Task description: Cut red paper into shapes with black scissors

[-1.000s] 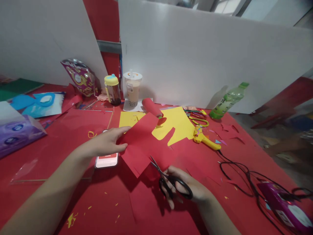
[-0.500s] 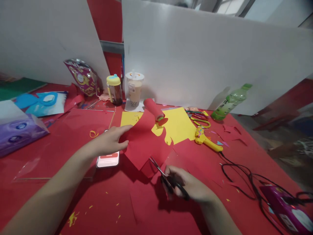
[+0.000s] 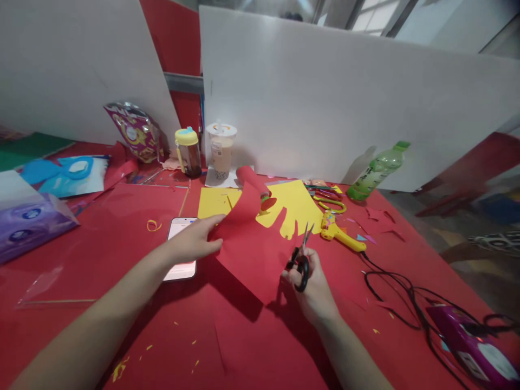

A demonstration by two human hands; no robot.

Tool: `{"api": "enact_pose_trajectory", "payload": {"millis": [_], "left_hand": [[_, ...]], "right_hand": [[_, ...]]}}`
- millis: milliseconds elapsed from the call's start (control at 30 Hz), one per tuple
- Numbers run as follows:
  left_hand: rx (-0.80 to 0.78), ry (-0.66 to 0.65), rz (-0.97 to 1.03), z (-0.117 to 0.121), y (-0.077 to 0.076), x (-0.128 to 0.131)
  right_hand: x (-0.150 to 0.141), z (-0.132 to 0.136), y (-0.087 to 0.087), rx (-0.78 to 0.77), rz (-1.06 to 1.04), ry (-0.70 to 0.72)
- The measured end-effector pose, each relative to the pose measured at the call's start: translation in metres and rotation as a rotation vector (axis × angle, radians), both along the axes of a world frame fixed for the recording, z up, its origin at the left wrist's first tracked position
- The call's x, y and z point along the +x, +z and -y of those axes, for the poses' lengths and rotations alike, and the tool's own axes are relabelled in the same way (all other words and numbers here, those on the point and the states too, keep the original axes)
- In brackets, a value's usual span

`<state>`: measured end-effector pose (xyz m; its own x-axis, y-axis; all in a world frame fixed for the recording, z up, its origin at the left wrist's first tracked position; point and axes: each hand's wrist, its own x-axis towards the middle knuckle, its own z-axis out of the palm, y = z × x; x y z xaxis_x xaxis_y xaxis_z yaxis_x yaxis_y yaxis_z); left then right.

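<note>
My left hand [image 3: 194,242] pinches the left edge of a red paper sheet [image 3: 252,249] and holds it tilted above the red table [image 3: 122,227]. My right hand [image 3: 311,284] grips black-handled scissors [image 3: 301,254], their blades pointing up and away, just right of the sheet and clear of it. A phone [image 3: 181,249] lies under my left wrist. Behind the sheet lies cut yellow paper [image 3: 294,208] with a red paper roll [image 3: 252,180] resting on it.
A yellow glue gun [image 3: 339,232] with a black cord [image 3: 406,292] lies to the right, near a green bottle [image 3: 376,170]. A bubble tea cup [image 3: 220,149], yellow-lidded jar [image 3: 188,151] and snack bag [image 3: 136,130] stand by the white boards. Tissue pack [image 3: 28,219] at left.
My right hand has pulled the scissors out of the red sheet's lower edge and swung them up to its right side, blades now pointing away. The left hand turned the sheet.
</note>
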<state>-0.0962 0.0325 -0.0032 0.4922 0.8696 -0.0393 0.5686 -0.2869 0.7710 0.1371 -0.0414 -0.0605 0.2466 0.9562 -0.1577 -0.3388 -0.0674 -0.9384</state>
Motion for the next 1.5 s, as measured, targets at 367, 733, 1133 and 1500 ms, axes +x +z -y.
{"api": "enact_pose_trajectory", "payload": {"millis": [367, 733, 1133, 1500], "left_hand": [[0.032, 0.071, -0.068, 0.013, -0.016, 0.022], [-0.055, -0.150, -0.185, 0.007, -0.007, 0.008], [-0.076, -0.451, -0.433, 0.032, 0.000, 0.028], [-0.012, -0.467, -0.498, 0.055, 0.001, 0.046]], "right_hand": [[-0.007, 0.000, -0.005, -0.042, 0.008, -0.131], [0.017, -0.004, 0.010, 0.223, 0.393, -0.221], [-0.002, 0.011, 0.002, 0.522, 0.953, 0.223], [-0.011, 0.015, -0.009, 0.620, 1.122, 0.319]]}}
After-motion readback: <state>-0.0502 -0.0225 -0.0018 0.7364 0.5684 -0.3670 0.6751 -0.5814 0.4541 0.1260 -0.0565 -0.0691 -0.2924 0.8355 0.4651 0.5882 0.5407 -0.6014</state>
